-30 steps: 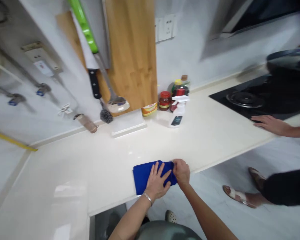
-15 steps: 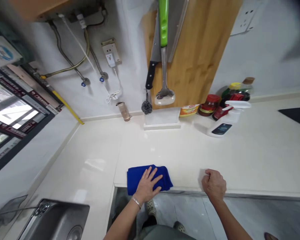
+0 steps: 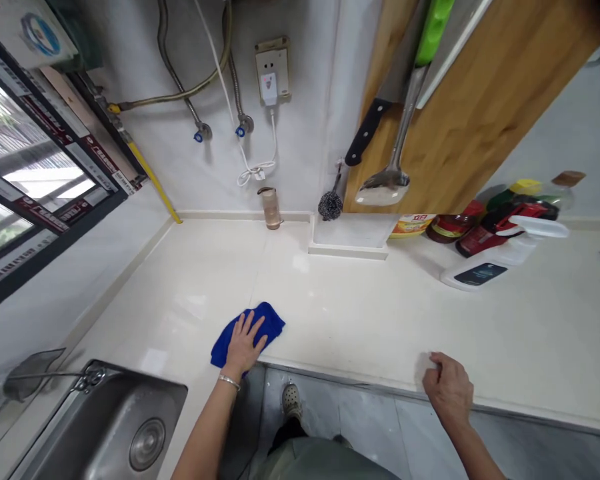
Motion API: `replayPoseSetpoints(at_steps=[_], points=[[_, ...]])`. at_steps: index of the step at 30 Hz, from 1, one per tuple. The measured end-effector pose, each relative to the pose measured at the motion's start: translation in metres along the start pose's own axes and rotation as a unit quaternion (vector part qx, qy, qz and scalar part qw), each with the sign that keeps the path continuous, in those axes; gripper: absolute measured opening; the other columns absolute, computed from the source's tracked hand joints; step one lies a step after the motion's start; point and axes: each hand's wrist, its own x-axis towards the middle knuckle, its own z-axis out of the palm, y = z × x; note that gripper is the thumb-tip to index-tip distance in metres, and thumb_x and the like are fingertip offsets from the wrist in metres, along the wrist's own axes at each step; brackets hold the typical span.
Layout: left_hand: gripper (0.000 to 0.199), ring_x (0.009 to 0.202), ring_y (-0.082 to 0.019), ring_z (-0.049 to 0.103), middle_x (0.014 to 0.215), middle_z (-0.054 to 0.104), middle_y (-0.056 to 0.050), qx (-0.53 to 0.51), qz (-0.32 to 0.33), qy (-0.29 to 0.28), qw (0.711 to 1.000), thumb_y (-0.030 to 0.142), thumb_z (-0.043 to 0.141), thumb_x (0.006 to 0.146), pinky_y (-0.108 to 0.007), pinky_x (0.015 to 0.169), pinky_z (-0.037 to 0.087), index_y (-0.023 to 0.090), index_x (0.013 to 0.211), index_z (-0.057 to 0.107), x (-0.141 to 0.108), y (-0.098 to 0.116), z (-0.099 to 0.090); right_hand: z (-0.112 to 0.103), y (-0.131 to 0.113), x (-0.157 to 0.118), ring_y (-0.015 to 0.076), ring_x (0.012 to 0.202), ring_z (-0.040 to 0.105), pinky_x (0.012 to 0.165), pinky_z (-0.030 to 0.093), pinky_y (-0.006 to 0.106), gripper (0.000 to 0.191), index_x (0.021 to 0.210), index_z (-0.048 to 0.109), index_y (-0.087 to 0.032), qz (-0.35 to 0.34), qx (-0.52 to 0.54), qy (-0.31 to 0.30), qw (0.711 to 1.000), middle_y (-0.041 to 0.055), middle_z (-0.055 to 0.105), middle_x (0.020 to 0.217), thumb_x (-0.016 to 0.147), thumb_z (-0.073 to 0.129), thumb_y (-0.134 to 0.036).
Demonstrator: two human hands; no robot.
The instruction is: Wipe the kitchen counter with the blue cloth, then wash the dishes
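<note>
Beneath the left hand (image 3: 243, 347): a blue cloth (image 3: 271, 320), rumpled, lying on the white counter (image 3: 350, 313) by its front edge.
Left hand: palm down with fingers spread, pressing on the cloth rather than gripping it; a silver bracelet (image 3: 229, 382) circles the wrist.
Right hand (image 3: 449, 385): curled into a loose fist at the front edge, well apart from the cloth; nothing shows in it, though its palm is hidden.
Cloth work: apparently under way, judging by the pressed palm; no visible mark separates counter already covered from counter not yet covered, so the share done cannot be told.
Left to reach: at this moment the cloth touches only the patch around the left hand; the stretch between the hands, and that beyond the right one, lie outside it.
Spray bottle (image 3: 513, 257): white with a dark label, standing beyond the right hand and touched by neither; whether its contents were used does not show.
Red-lidded jar (image 3: 453, 225): also beyond the right hand, behind the spray bottle.
Sink (image 3: 125, 400): stainless steel, left of the left hand and apart from the cloth.
</note>
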Motion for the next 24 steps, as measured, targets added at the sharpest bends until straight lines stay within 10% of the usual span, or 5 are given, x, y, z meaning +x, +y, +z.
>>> replayPoseSetpoints(at_steps=[12, 24], points=[[0.063, 0.152, -0.036, 0.009, 0.166, 0.017, -0.009, 0.053, -0.195, -0.020, 0.979, 0.052, 0.035, 0.096, -0.054, 0.123, 0.018, 0.027, 0.154, 0.029, 0.064, -0.085, -0.022, 0.007, -0.051, 0.005, 0.0275, 0.088, 0.054, 0.075, 0.039, 0.039, 0.026, 0.091, 0.065, -0.014, 0.043, 0.006, -0.031, 0.999, 0.0149, 0.061, 0.106, 0.075, 0.049, -0.026], [0.062, 0.151, -0.036, 0.018, 0.163, 0.027, -0.011, 0.100, -0.245, 0.087, 0.960, 0.053, 0.030, 0.097, -0.052, 0.121, 0.023, 0.026, 0.153, 0.033, 0.128, -0.153, -0.024, 0.029, -0.098, 0.002, 0.0338, 0.091, 0.059, 0.071, 0.041, 0.044, 0.021, 0.093, 0.060, -0.022, 0.068, -0.077, -0.014, 0.995, 0.0134, 0.063, 0.113, 0.073, 0.052, -0.026]])
